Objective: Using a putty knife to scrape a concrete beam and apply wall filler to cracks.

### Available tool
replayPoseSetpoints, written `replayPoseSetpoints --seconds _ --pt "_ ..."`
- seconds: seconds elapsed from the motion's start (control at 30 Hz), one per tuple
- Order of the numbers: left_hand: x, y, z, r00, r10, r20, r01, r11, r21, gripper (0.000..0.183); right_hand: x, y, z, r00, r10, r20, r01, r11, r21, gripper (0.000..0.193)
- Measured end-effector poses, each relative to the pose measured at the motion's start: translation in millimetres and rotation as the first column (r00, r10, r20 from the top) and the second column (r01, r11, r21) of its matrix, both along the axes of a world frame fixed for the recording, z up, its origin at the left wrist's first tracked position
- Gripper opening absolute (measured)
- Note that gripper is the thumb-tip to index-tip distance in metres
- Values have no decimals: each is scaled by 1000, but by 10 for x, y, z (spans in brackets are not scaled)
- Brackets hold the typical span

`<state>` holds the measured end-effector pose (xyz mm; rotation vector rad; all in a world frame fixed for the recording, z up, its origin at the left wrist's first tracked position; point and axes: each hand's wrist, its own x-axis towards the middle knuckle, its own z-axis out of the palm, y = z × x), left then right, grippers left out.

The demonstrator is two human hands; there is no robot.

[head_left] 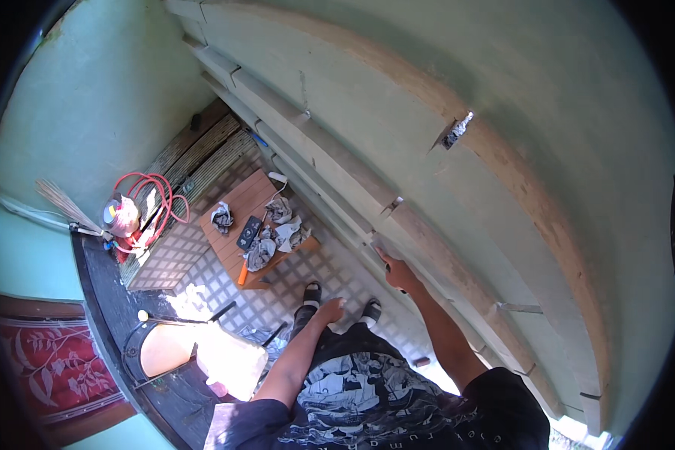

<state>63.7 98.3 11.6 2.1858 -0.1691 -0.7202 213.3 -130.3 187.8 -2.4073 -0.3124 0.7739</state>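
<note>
My right hand (401, 277) is closed round the dark handle of what looks like a putty knife (380, 244). Its flat greyish blade lies close against a lower ledge (416, 225) of the pale green wall; whether it touches cannot be told. My left hand (330, 310) hangs low in front of my dark trousers with its fingers curled, and what they hold, if anything, is too small to make out. Ahead of my feet stands a small wooden table (236, 202) bearing crumpled paper (260, 255), a black case (249, 233) and an orange-handled tool (243, 273).
A crumpled foil-like piece (457, 130) sticks out from an upper ledge. Coiled red hose (174, 196) and a twig broom (64, 202) lie at the far left. A chair-like object (174, 346) stands left of me in bright sun, near a red patterned curtain (52, 367).
</note>
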Motion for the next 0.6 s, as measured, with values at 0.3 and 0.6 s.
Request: replayPoseSetpoints --seconds 0.3,0.6 --pt "-61 -69 -46 1000 13 -4 -13 1000 -16 39 139 77 -44 1000 -28 -14 29 999 33 78" --pt "-70 91 -63 997 76 -19 -76 997 15 36 137 132 355 963 -3 -271 -33 991 -131 81"
